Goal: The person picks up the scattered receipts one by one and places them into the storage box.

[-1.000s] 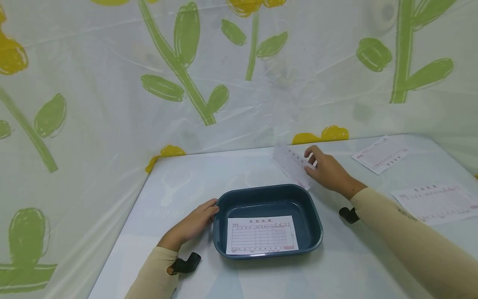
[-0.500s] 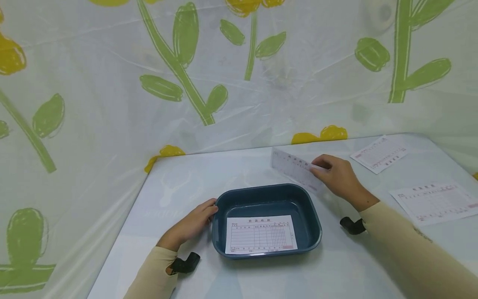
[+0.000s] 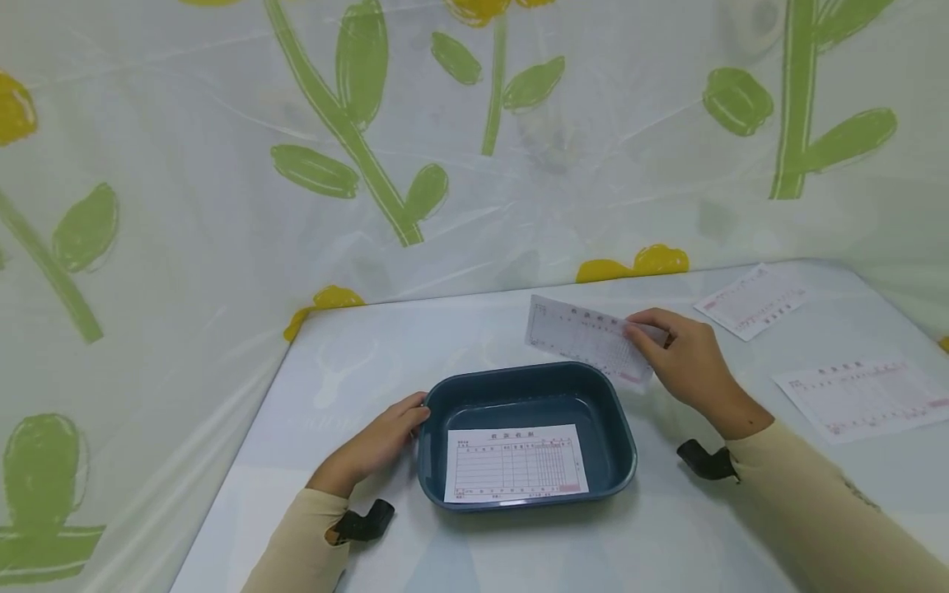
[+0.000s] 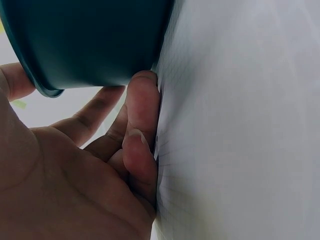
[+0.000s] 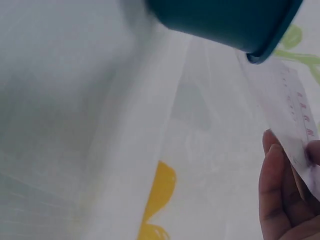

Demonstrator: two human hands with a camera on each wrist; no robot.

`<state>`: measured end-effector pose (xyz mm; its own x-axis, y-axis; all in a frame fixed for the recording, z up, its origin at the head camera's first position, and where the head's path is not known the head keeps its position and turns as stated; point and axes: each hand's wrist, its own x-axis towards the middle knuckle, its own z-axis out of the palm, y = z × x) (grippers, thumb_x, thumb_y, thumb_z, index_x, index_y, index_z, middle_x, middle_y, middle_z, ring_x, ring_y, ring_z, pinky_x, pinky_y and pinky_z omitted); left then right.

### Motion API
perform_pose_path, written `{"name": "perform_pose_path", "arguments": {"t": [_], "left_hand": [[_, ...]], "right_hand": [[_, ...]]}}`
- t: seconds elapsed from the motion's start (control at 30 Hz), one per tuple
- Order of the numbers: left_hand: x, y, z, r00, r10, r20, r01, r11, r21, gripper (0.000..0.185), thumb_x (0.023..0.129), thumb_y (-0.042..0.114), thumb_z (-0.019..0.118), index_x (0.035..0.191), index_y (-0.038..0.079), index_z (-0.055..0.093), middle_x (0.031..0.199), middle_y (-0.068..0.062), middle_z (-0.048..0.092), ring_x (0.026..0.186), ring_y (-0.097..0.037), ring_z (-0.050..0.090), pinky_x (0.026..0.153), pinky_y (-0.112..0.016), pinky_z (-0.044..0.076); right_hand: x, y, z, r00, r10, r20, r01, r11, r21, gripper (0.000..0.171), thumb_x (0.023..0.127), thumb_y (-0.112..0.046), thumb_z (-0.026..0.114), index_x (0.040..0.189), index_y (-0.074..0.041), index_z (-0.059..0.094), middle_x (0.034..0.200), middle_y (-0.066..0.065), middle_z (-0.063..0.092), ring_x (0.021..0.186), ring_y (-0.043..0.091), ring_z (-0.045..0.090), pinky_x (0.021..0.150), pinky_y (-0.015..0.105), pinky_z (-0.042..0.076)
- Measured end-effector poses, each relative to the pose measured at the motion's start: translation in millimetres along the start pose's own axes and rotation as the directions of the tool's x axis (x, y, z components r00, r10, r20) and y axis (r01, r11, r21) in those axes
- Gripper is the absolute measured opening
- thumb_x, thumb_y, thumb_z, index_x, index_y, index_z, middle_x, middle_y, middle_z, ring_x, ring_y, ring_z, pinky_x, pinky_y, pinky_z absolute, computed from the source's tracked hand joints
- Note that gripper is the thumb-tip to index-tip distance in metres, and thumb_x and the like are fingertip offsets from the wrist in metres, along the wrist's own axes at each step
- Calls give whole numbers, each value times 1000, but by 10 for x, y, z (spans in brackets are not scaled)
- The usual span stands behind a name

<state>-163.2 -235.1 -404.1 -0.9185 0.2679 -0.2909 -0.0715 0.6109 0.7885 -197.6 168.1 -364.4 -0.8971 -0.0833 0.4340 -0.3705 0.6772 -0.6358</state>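
Behind the tray's [image 3: 627, 445] far rim, right hand [image 3: 685, 362] pinches a slip [image 3: 582, 336], seemingly airborne.

Left hand [image 3: 374, 445] — fingers loosely curled, palm down, forearm in beige sleeve. Right hand [image 3: 685, 362] raised — fingers and thumb pinched together, wrist bent inward.
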Motion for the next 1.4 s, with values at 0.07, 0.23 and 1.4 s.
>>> {"name": "perform_pose_path", "arguments": {"t": [0.07, 0.23, 1.4], "left_hand": [[-1, 1, -7, 1000, -7, 2, 7, 1000, -2, 43, 107, 32, 31, 143, 20, 50, 140, -3, 56, 130, -25, 48, 110, -55, 38], [0, 19, -29, 1000, 0, 0, 0, 1000, 15, 44, 107, 33, 31, 144, 18, 49, 141, -4, 55, 129, -25, 48, 109, -54, 39], [-24, -1, -26, 1000, 25, 8, -26, 999, 26, 44, 107, 32, 31, 145, 16, 48, 137, -5, 56, 121, -24, 50, 102, -47, 41]], "right_hand": [[-17, -34, -34, 1000, -22, -20, 22, 1000, 0, 18, 95, -13, 67, 109, -2, 71, 96, 16, 73, 60, 15, 54, 50, 19, 43], [-73, -150, -169, 997, -20, -76, 23, 999, 46, 17, 94, -9, 66, 108, -2, 71, 92, 16, 71, 55, 9, 46, 45, 20, 37], [-408, -554, 233, 974, -193, 117, 171, 970, 171, 10, 89, -5, 72, 98, -11, 72, 86, 2, 72, 63, 6, 56, 46, 20, 40]]}}
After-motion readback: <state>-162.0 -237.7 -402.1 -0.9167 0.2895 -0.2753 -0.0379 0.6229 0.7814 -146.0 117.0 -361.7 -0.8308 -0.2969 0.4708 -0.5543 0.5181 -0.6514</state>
